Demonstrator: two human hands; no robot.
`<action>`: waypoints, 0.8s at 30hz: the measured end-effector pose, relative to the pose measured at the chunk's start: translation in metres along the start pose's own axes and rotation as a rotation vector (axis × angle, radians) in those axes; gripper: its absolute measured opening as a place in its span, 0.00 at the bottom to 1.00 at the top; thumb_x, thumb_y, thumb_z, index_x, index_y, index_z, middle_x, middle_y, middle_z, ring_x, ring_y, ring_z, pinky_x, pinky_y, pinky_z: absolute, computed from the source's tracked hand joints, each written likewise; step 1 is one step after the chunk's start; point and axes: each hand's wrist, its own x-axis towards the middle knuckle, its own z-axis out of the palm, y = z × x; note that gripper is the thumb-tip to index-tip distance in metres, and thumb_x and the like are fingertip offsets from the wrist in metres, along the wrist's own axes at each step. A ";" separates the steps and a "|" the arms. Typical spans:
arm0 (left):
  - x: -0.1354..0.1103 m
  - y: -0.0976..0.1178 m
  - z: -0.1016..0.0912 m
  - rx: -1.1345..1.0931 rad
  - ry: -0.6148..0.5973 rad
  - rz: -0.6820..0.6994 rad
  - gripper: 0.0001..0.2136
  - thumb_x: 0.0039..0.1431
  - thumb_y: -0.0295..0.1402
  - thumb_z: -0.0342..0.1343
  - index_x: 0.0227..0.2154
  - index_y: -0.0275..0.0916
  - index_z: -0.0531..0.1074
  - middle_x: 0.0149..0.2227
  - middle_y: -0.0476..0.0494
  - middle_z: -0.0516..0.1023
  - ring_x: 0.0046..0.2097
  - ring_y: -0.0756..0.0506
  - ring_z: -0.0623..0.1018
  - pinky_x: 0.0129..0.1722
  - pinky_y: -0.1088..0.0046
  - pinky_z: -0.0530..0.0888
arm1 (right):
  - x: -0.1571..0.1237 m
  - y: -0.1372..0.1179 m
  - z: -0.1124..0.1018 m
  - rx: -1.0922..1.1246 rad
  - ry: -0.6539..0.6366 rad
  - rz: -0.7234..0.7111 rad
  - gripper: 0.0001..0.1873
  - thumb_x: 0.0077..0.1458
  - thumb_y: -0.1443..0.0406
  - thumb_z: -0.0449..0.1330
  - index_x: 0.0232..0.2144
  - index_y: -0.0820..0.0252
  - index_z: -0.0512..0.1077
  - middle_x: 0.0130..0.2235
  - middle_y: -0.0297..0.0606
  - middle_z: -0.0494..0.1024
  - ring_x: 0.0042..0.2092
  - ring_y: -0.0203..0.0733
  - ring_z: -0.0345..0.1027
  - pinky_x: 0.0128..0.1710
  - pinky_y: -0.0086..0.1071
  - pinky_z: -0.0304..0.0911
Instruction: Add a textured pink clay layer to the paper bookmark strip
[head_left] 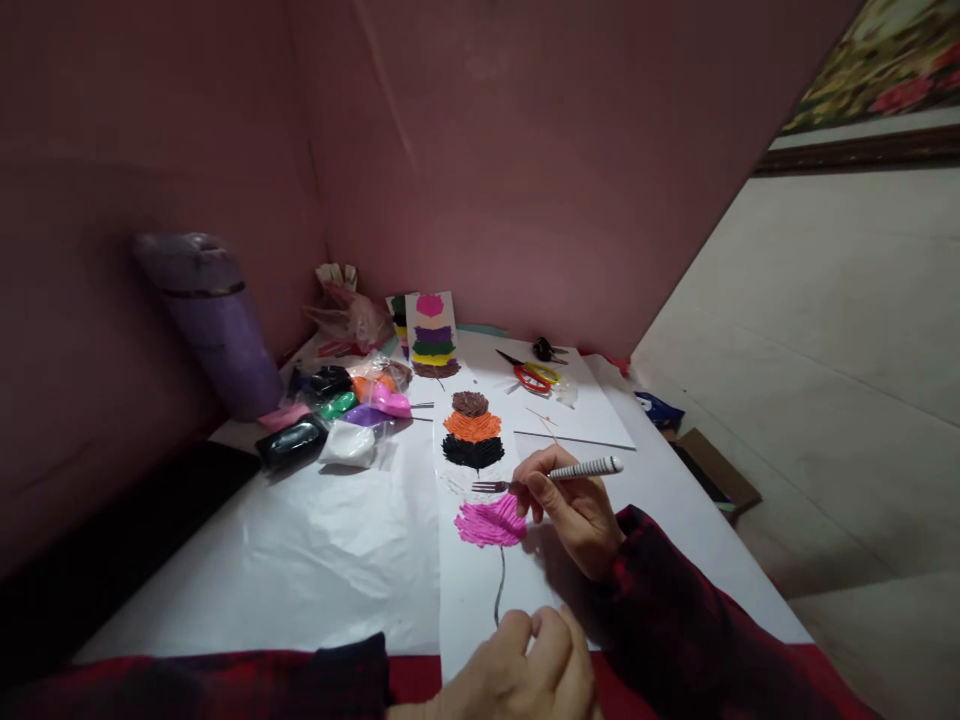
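Observation:
My right hand (571,510) is closed on a small fork (551,474) with a striped white handle, its tines pointing left over a white paper strip (472,590). The strip bears textured clay patches: brown (470,403), orange (472,426), black (473,452) and, just under the tines, pink (491,522), with a thin drawn stem below. My left hand (525,670) rests at the strip's near end, fingers curled and pressed down on the paper.
Bags of coloured clay (341,415) lie at the back left beside a purple flask (217,320). A finished colour card (433,335) leans on the pink wall. Scissors (529,375) lie on a white sheet (577,405). The table edge drops off at right.

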 end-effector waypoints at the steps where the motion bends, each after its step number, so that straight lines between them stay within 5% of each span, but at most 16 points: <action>1: 0.000 -0.002 0.005 0.079 0.047 0.011 0.08 0.63 0.25 0.49 0.34 0.31 0.73 0.38 0.37 0.79 0.34 0.45 0.74 0.25 0.70 0.66 | -0.002 0.001 -0.001 -0.022 -0.007 -0.020 0.15 0.62 0.56 0.55 0.30 0.61 0.70 0.26 0.36 0.73 0.25 0.35 0.66 0.22 0.28 0.62; 7: -0.014 0.000 0.026 0.164 0.178 0.022 0.10 0.63 0.24 0.47 0.34 0.32 0.75 0.37 0.42 0.80 0.37 0.45 0.76 0.36 0.67 0.69 | -0.002 0.006 -0.007 -0.092 0.009 -0.049 0.15 0.63 0.56 0.52 0.30 0.59 0.68 0.26 0.34 0.71 0.23 0.34 0.63 0.20 0.28 0.60; 13: -0.016 0.001 0.027 0.141 0.149 0.023 0.10 0.63 0.24 0.47 0.37 0.32 0.75 0.38 0.41 0.81 0.37 0.45 0.76 0.37 0.66 0.69 | -0.004 0.005 -0.008 -0.091 0.030 0.017 0.16 0.64 0.57 0.52 0.28 0.60 0.67 0.23 0.32 0.69 0.21 0.33 0.62 0.19 0.27 0.58; 21: -0.013 0.006 0.024 0.351 -0.057 0.178 0.10 0.58 0.31 0.55 0.39 0.32 0.76 0.38 0.38 0.81 0.36 0.44 0.77 0.32 0.66 0.72 | -0.005 0.005 -0.004 -0.030 0.033 0.129 0.17 0.63 0.55 0.53 0.28 0.60 0.68 0.22 0.32 0.71 0.20 0.33 0.62 0.19 0.27 0.59; 24: -0.013 0.006 0.027 0.427 0.021 0.191 0.10 0.61 0.32 0.53 0.37 0.32 0.77 0.36 0.40 0.81 0.34 0.45 0.77 0.30 0.68 0.73 | -0.004 0.002 -0.002 -0.018 0.049 0.158 0.17 0.62 0.55 0.54 0.27 0.60 0.68 0.22 0.32 0.70 0.20 0.32 0.61 0.19 0.27 0.58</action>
